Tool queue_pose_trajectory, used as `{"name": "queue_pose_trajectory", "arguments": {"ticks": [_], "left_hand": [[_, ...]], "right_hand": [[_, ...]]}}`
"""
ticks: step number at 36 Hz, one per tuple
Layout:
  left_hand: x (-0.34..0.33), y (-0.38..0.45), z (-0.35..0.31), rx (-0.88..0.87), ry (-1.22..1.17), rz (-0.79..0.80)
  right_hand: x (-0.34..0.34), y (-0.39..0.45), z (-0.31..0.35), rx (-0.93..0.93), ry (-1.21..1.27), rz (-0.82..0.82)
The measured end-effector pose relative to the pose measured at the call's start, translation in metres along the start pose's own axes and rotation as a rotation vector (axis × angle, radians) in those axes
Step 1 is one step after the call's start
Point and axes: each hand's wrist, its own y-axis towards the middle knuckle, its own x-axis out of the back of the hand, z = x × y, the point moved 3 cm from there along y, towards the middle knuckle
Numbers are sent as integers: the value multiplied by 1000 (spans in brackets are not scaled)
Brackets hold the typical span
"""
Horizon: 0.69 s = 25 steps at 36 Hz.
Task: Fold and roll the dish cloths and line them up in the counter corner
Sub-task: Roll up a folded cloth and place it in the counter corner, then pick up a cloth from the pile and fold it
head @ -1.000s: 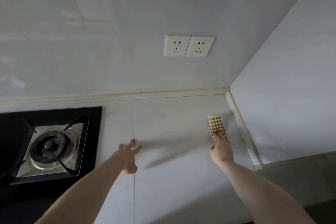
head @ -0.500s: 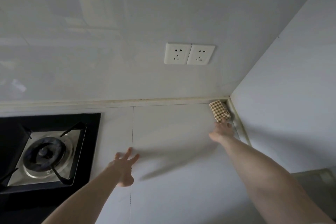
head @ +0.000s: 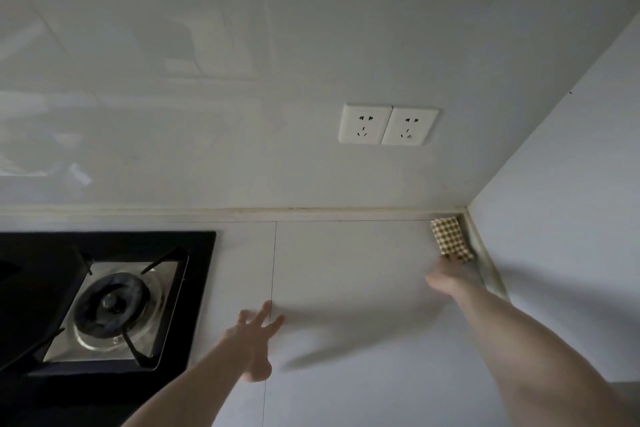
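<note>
Left hand spread flat on counter; right hand blurred, grip unclear, touching rolled cloth in corner.

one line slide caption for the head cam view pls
Right hand nudges a rolled checked dish cloth into the counter corner; left hand hovers open beside the gas hob.

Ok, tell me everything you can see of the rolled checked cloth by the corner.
The rolled dish cloth is a small, tight bundle of brown-and-cream checked fabric. It lies flat on the white counter, tucked into the back right corner, its far end at the back wall's sealant strip and its long side along the right wall's strip. The right hand, blurred, meets its near end with its fingertips; whether they touch or grip cannot be told.
</note>
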Motion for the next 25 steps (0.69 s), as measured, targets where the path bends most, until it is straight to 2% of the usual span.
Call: {"name": "queue_pose_trajectory", "arguments": {"ticks": [5, 8, 14, 19, 25], "left_hand": [[-3, -1, 0, -4, -1, -15], [-6, -2, 2, -15, -27, -24], [-27, -26, 18, -40, -87, 8], [-63, -71, 39, -33, -356, 24], [-90, -146, 110, 1, -554, -257]], "right_hand": [[-14, -14, 11, 45, -8, 47], [-51, -45, 24, 99, 22, 88], [-134, -144, 53, 191, 5, -9], [-173, -216, 82, 257, -34, 77], [-196, -277, 148, 404, -47, 237]]}}
